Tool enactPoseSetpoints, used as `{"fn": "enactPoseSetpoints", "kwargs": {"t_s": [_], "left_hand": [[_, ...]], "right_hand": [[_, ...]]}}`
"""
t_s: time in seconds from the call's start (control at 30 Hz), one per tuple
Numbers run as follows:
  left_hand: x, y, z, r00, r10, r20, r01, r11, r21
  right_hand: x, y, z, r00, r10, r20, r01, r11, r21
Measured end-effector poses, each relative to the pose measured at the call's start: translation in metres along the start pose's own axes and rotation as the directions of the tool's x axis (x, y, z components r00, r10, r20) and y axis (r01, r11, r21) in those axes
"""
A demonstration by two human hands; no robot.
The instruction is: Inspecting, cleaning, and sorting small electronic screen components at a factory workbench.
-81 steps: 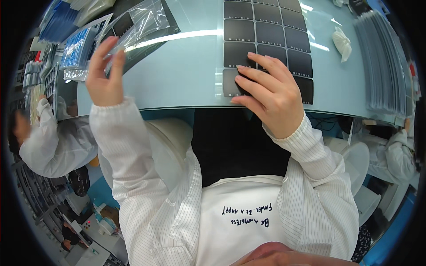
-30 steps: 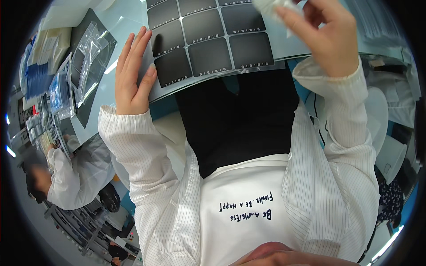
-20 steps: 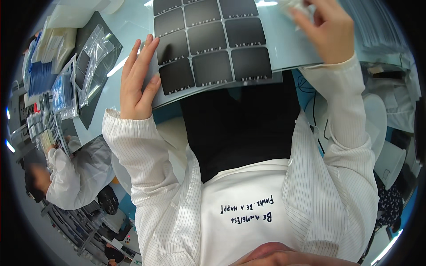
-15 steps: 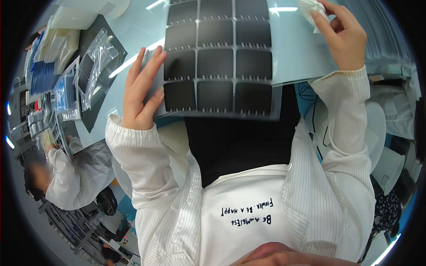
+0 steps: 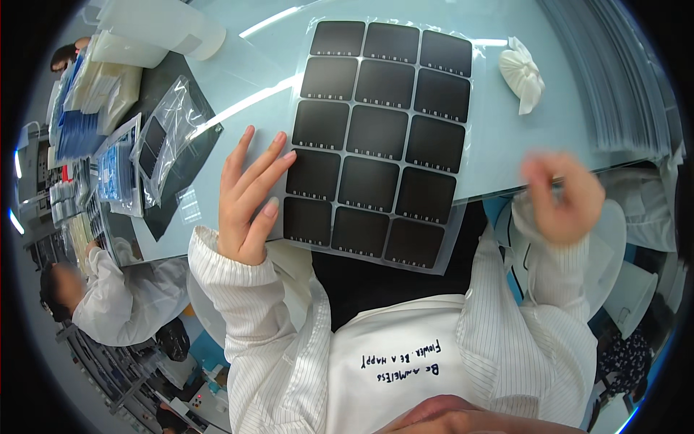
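A clear plastic sheet with rows of dark rounded rectangles (image 5: 376,135) lies slightly turned on the glass-like table, its lower part overhanging the near edge. My left hand (image 5: 246,206) is open, fingers stretched out, with the fingertips on the sheet's left margin. To the right of the sheet, over the table's near edge, my right hand (image 5: 565,197) is blurred by motion, so its finger pose is unclear. A white bunched cloth (image 5: 522,76) rests on the table beyond it, apart from both hands.
A tall stack of clear sheets (image 5: 607,79) stands at the far right. On the left are a translucent plastic jug (image 5: 163,29), clear bags (image 5: 160,145) on a dark mat, and upright blue and cream packets (image 5: 87,108). A person in white (image 5: 130,296) sits beyond the left end.
My right hand has let go of the white cloth and drawn back toward me. The sheet has turned slightly and shows lower in view, as does my left hand.
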State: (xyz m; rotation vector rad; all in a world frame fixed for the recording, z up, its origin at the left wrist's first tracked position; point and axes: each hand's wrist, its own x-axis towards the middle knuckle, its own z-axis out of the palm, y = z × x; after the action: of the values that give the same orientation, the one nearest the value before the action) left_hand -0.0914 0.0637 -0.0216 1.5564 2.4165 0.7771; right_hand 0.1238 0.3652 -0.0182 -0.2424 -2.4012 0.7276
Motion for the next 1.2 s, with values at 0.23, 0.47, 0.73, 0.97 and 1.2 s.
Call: {"fn": "enactPoseSetpoints", "kwargs": {"t_s": [0.23, 0.47, 0.73, 0.97, 1.2], "left_hand": [[-0.001, 0.001, 0.000, 1.000, 0.003, -0.028, -0.004, 0.999, -0.035], [-0.003, 0.000, -0.001, 0.998, -0.010, -0.056, -0.003, 0.977, -0.212], [-0.009, -0.001, 0.002, 0.986, -0.037, -0.164, -0.024, 0.935, -0.355], [-0.014, -0.001, 0.004, 0.988, 0.006, -0.154, -0.040, 0.975, -0.219], [-0.011, 0.001, 0.003, 0.985, 0.012, -0.171, -0.052, 0.971, -0.233]], "right_hand": [[-0.054, -0.017, 0.027, 0.528, 0.029, 0.849, -0.374, 0.905, 0.202], [-0.078, -0.078, 0.080, 0.671, 0.136, 0.729, -0.736, 0.241, 0.633], [-0.058, -0.062, 0.036, 0.833, 0.370, 0.411, -0.551, 0.605, 0.574], [-0.002, -0.016, -0.051, 0.837, 0.526, -0.151, -0.399, 0.775, 0.490], [0.044, 0.051, -0.200, 0.791, 0.449, -0.415, -0.248, 0.856, 0.453]]}}
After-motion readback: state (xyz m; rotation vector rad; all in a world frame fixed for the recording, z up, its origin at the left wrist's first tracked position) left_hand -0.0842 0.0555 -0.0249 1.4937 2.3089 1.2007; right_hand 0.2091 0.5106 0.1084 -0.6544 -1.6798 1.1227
